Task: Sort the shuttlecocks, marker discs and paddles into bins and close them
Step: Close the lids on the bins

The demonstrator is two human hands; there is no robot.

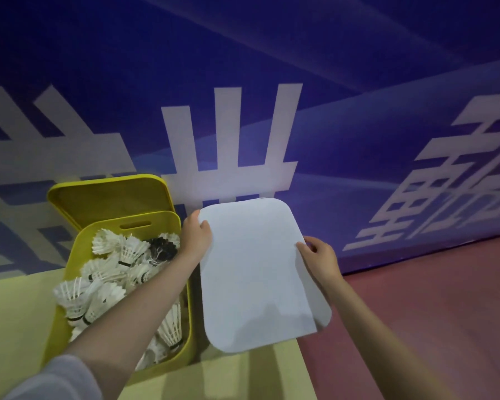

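Note:
A white rounded-rectangle lid (254,272) lies flat over a bin that it hides completely. My left hand (195,235) grips the lid's far left edge and my right hand (319,256) grips its right edge, thumbs on top. To the left stands an open yellow bin (189,321) filled with several white shuttlecocks (107,272) and one dark one (160,248). Its yellow lid (110,197) leans behind it against the wall.
Both bins stand on a yellow-green surface (15,310) whose right edge drops to a red floor (430,307). A blue banner wall (272,96) with large white characters rises directly behind the bins.

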